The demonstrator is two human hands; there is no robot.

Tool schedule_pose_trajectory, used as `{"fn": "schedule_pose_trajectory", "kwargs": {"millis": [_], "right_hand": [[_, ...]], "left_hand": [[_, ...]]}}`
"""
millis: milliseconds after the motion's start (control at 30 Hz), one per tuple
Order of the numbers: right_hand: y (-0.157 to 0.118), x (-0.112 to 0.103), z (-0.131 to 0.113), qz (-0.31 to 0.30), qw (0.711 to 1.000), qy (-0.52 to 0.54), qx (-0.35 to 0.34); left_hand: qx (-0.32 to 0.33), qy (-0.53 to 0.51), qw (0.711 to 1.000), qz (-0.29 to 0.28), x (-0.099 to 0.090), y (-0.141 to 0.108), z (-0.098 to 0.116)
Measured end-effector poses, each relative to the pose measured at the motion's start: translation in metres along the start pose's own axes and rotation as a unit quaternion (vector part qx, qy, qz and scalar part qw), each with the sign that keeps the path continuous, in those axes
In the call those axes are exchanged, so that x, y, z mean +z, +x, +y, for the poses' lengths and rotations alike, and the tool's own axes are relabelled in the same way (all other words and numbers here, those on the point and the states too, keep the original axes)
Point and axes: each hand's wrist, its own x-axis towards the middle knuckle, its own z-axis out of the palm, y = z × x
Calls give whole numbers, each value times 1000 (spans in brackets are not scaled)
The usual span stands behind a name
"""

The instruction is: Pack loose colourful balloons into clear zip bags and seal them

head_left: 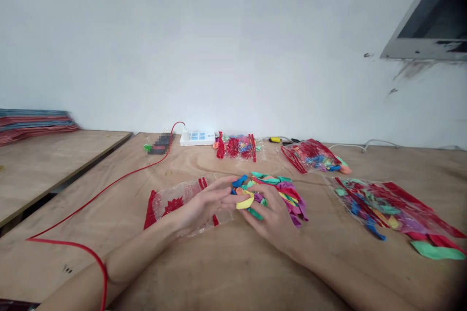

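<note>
A loose heap of uninflated balloons (297, 204) in purple, green, red, yellow and blue lies on the table in front of me. My left hand (206, 204) reaches in from the left, its fingers closed on a few balloons at the heap's near-left edge. Between both hands a yellow balloon (245, 201) shows, with a blue balloon (240, 181) just above it. My right hand (273, 216) curls over the heap's near side, its fingers bent around balloons. Partly behind my left hand, a clear plastic bag (175, 203) with red print and red strips lies flat.
Bags filled with balloons lie at the back (237, 147), back right (312, 155) and right (394, 204). A white power strip (198, 137) sits by the wall. Its red cable (120, 178) runs along the left and crosses my left forearm. Stacked sheets (34, 124) rest far left.
</note>
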Motion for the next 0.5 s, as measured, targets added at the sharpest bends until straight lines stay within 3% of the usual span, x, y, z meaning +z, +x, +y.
{"fn": "schedule_pose_trajectory", "kwargs": {"millis": [100,167,333,500], "right_hand": [[18,7,3,16,999,7,-32],[32,13,3,14,999,52,-10],[63,37,-10,-9,964,211,164],[79,58,-10,-13,882,353,310]], "left_hand": [[9,-67,997,-47,-11,-6,12],[28,-75,995,-55,-20,-10,19],[62,24,997,-31,-40,-19,26],[70,137,988,-1,-62,-22,25]]}}
